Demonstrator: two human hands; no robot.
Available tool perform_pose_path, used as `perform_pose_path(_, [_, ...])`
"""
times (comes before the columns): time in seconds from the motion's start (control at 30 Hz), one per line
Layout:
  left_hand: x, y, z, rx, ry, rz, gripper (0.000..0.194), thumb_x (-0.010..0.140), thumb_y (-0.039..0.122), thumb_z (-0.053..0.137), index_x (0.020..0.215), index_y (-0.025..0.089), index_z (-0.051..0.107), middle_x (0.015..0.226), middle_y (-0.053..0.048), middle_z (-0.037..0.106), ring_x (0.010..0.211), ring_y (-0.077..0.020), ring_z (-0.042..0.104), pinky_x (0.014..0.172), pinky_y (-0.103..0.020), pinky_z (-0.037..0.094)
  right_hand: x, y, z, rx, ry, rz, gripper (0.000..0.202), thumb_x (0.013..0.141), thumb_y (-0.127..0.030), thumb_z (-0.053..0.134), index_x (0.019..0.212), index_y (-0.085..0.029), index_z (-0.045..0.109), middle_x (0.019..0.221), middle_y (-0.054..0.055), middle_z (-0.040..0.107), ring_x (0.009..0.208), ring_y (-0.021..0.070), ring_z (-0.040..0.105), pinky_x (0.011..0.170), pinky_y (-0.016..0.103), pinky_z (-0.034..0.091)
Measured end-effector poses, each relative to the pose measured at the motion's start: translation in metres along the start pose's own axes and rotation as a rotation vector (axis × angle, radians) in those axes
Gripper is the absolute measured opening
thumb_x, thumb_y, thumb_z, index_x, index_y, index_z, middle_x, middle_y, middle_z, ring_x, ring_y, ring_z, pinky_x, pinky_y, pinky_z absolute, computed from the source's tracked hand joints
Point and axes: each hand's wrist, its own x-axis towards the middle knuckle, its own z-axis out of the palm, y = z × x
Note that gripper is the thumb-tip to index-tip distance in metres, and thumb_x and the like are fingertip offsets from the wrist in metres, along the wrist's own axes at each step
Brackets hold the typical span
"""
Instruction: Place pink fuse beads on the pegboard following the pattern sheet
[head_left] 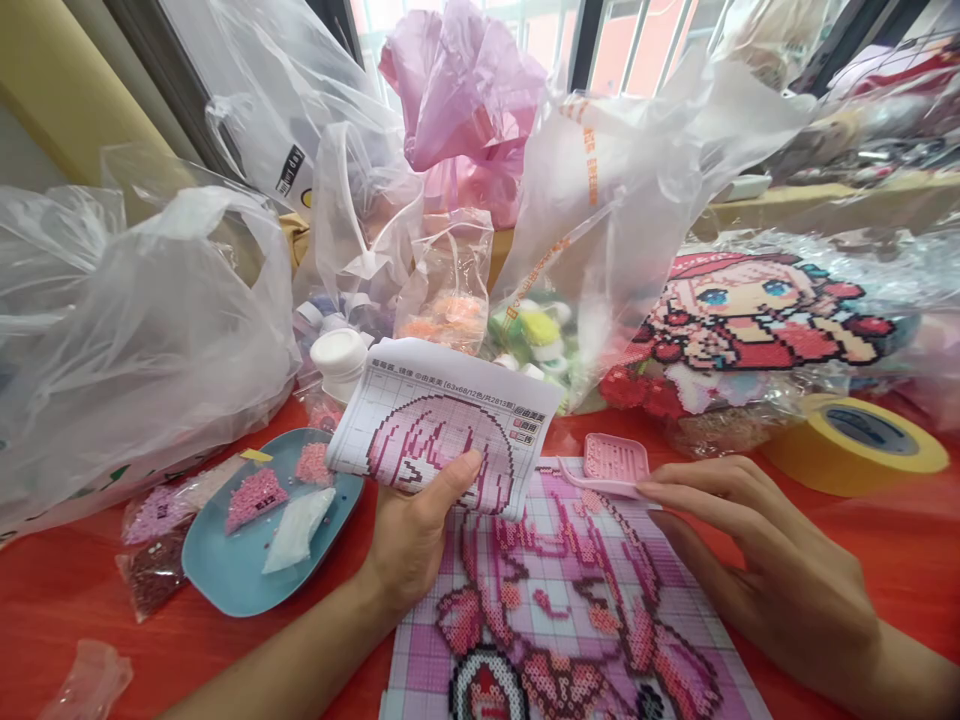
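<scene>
My left hand (420, 535) grips a folded paper pattern sheet (442, 430), thumb on top, its printed chart of a pink-haired figure facing me. My right hand (765, 560) is closed at the fingertips on the near right corner of a small pink ridged tray (615, 458), which is at the top edge of the bead picture. Under both hands lies the pegboard with its fuse bead picture (555, 590), a pink-haired face with dark outlines over a purple and white grid. The sheet covers part of the picture's upper left.
A blue plate (225, 585) holds small bags of pink and white beads, with more bead bags (154, 560) beside it. Yellow tape (847, 445) and a finished bead figure (765, 310) are at right. Plastic bags (150, 330) and a white bottle (339, 362) stand behind.
</scene>
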Motion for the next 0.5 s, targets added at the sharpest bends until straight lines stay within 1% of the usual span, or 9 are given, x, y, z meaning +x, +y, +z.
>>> perform_pose_path(0.13, [0.0, 0.003, 0.003, -0.003, 0.044, -0.011, 0.065, 0.061, 0.021, 0.086, 0.122, 0.023, 0.064, 0.105, -0.002, 0.076, 0.11, -0.026, 0.066, 0.101, -0.04, 0.047, 0.004, -0.001, -0.001, -0.041, 0.052, 0.047, 0.019, 0.091, -0.017, 0.058, 0.109, -0.024, 0.06, 0.088, 0.002, 0.066, 0.079, 0.0162, 0.062, 0.07, 0.03, 0.05])
perform_pose_path(0.27, [-0.001, 0.004, 0.004, -0.004, 0.056, -0.02, 0.062, 0.061, 0.021, 0.086, 0.119, 0.024, 0.065, 0.102, -0.001, 0.076, 0.108, -0.026, 0.067, 0.101, -0.04, 0.047, 0.006, 0.002, -0.005, -0.176, 0.12, 0.105, 0.017, 0.092, -0.015, 0.055, 0.106, -0.025, 0.06, 0.08, 0.001, 0.068, 0.071, 0.0164, 0.064, 0.064, 0.029, 0.049])
perform_pose_path(0.37, [-0.001, 0.003, 0.004, -0.01, 0.061, -0.022, 0.062, 0.061, 0.02, 0.086, 0.119, 0.025, 0.066, 0.102, -0.001, 0.077, 0.108, -0.0253, 0.067, 0.101, -0.039, 0.048, 0.006, 0.005, -0.006, -0.299, 0.144, 0.212, 0.013, 0.096, -0.02, 0.05, 0.105, -0.023, 0.059, 0.075, 0.001, 0.071, 0.066, 0.0163, 0.067, 0.062, 0.027, 0.051])
perform_pose_path(0.43, [-0.001, 0.003, 0.004, -0.015, 0.06, -0.018, 0.062, 0.061, 0.019, 0.086, 0.119, 0.025, 0.066, 0.105, -0.001, 0.076, 0.109, -0.0254, 0.067, 0.101, -0.039, 0.048, 0.003, 0.008, -0.005, -0.344, 0.154, 0.278, 0.015, 0.098, -0.025, 0.047, 0.108, -0.023, 0.058, 0.074, 0.002, 0.072, 0.065, 0.0168, 0.07, 0.06, 0.026, 0.052])
perform_pose_path(0.5, [-0.001, 0.003, 0.004, -0.016, 0.052, -0.017, 0.062, 0.062, 0.019, 0.085, 0.12, 0.025, 0.065, 0.109, -0.001, 0.076, 0.11, -0.0256, 0.067, 0.101, -0.039, 0.049, 0.0, 0.012, -0.002, -0.368, 0.177, 0.311, 0.019, 0.097, -0.026, 0.048, 0.113, -0.021, 0.057, 0.082, 0.005, 0.074, 0.071, 0.0182, 0.072, 0.061, 0.026, 0.053])
